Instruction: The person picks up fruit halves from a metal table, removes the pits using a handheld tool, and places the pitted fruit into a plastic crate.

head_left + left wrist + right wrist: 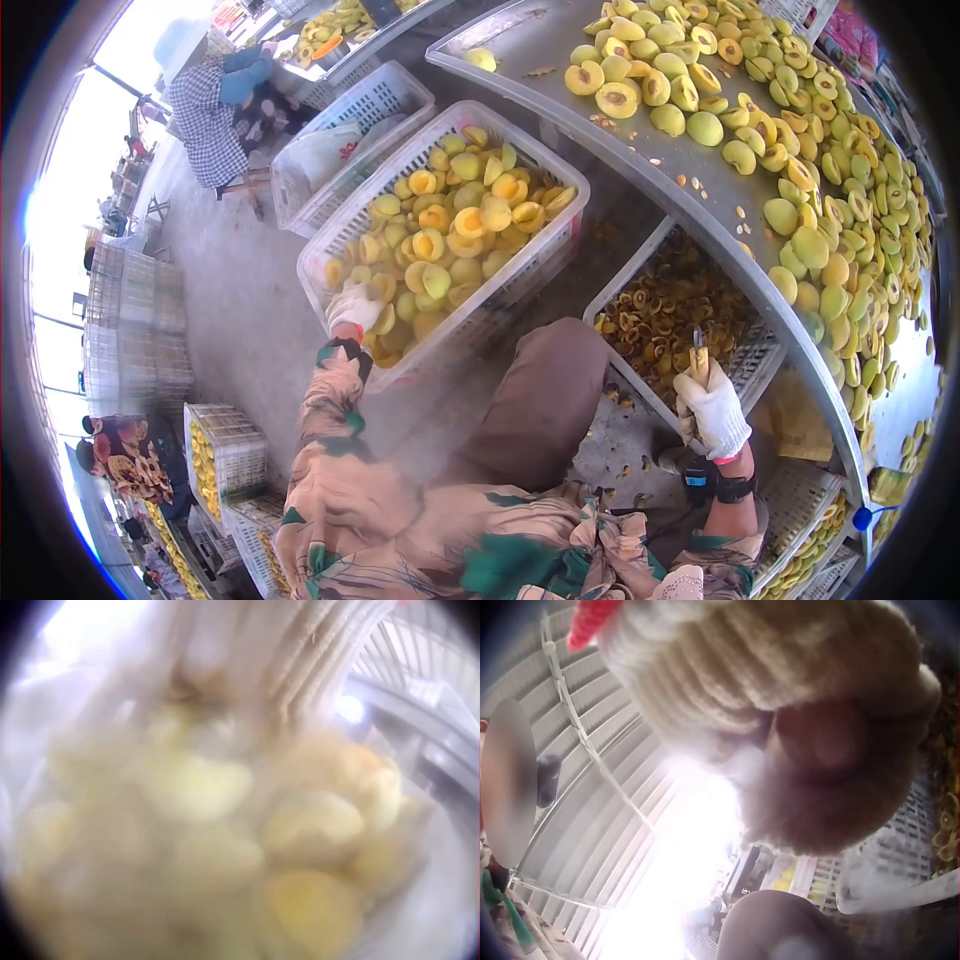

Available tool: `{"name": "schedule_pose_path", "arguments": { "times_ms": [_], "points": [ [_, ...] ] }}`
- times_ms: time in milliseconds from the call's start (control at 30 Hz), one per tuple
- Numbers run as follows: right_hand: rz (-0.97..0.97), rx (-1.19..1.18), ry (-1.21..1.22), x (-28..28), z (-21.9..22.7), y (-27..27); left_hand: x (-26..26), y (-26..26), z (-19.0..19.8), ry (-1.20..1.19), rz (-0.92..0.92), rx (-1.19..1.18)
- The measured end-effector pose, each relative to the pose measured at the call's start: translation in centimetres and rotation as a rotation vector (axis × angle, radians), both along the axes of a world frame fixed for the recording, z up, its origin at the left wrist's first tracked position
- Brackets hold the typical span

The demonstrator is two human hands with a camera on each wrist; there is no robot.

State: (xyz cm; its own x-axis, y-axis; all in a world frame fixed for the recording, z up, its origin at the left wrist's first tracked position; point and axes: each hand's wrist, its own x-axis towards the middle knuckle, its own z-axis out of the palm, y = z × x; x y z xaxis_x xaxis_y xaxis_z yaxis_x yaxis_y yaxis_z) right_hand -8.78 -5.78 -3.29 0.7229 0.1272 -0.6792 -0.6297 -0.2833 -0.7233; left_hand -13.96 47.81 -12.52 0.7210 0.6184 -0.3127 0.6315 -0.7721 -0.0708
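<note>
While the left hand [354, 306] reaches down into the white crate [330, 244] of peach halves [450, 235], its gloved fingers too blurred to tell their state, the right hand [712, 412] clenches a small knife [698, 355] upright above the pit crate [628, 282], under the desk [560, 95] edge.

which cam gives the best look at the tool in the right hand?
Head view: the tool sticks up from the gloved right hand above the crate of pits. Right wrist view shows only the glove close up, tool hidden. Left wrist view shows only blurred fruit halves.
</note>
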Motion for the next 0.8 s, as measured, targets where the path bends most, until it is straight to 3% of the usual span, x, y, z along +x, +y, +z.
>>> {"name": "schedule_pose_path", "arguments": {
  "times_ms": [67,167,200,233,267,333,400,467,667,800],
  "points": [
    [-0.003,-0.007,0.008,-0.1,0.1,-0.1,0.3,0.6,-0.7,0.047,0.116,0.080],
    [-0.007,0.009,0.002,-0.3,-0.9,-0.5,5.7,-5.3,2.1,-0.224,-0.005,0.215],
    [-0.001,0.002,0.004,-0.3,-0.8,-0.6,7.9,-7.7,3.0,-0.387,-0.131,0.080],
    [0.005,-0.005,0.007,-0.2,-0.6,-0.5,10.3,-10.0,3.9,-0.410,-0.306,-0.013],
    [0.008,-0.011,0.008,-0.2,-0.4,-0.4,12.7,-12.1,3.2,-0.417,-0.365,-0.134],
    [0.007,-0.060,0.002,-0.1,-0.4,-0.6,16.6,-16.7,3.8,-0.255,-0.620,-0.103],
    [-0.003,-0.083,0.004,0.0,-0.6,-0.7,20.1,-18.3,2.2,-0.029,-0.740,-0.049],
    [-0.002,-0.097,-0.007,0.2,-0.4,-0.8,21.5,-17.7,0.4,-0.052,-0.724,0.086],
    [-0.006,-0.112,-0.014,0.9,-0.5,-0.7,21.5,-15.3,3.3,-0.119,-0.427,-0.062],
    [0.027,-0.157,-0.006,0.9,-1.0,-0.7,23.1,-10.0,0.4,-0.269,-0.221,-0.150]
  ]
}}
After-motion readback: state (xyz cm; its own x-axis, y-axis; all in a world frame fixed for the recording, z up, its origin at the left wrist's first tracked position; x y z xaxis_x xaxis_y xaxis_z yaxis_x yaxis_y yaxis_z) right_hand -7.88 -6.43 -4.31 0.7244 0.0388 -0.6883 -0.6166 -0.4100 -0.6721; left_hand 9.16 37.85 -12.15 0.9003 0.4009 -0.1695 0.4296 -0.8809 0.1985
